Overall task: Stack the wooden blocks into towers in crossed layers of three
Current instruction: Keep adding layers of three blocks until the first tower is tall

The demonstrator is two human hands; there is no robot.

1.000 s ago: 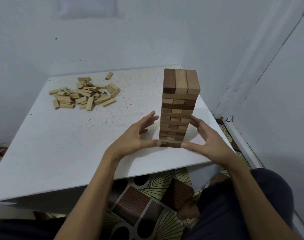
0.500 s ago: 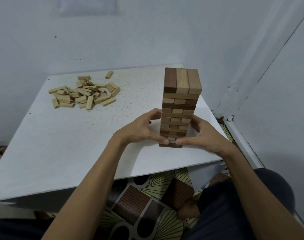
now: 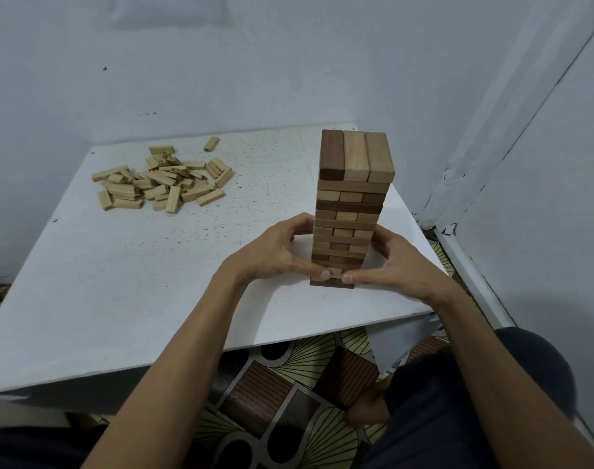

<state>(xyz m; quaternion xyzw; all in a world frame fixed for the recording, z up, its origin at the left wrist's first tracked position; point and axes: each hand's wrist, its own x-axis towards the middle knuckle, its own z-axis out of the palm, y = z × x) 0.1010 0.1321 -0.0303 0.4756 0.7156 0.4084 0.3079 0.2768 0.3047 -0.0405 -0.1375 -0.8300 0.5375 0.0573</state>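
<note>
A tall tower of wooden blocks (image 3: 351,198) stands upright near the right front of the white table (image 3: 146,282), built in crossed layers of three, mixing dark and light wood. My left hand (image 3: 277,253) cups the tower's lower left side, thumb pressing its front near the base. On the lower right side my right hand (image 3: 395,264) does the same, thumb tip almost meeting the left one. A heap of loose pale blocks (image 3: 160,184) lies at the table's far left, with a single block (image 3: 211,143) apart behind it.
Blue-grey walls close in behind the table and on the right, near the tower. A patterned floor mat (image 3: 289,394) shows below the table's front edge. My knees in dark cloth sit at the bottom of the view.
Both hands, spread apart beside the tower a second ago, have closed in against its lower part. The tower stays upright in the same spot.
</note>
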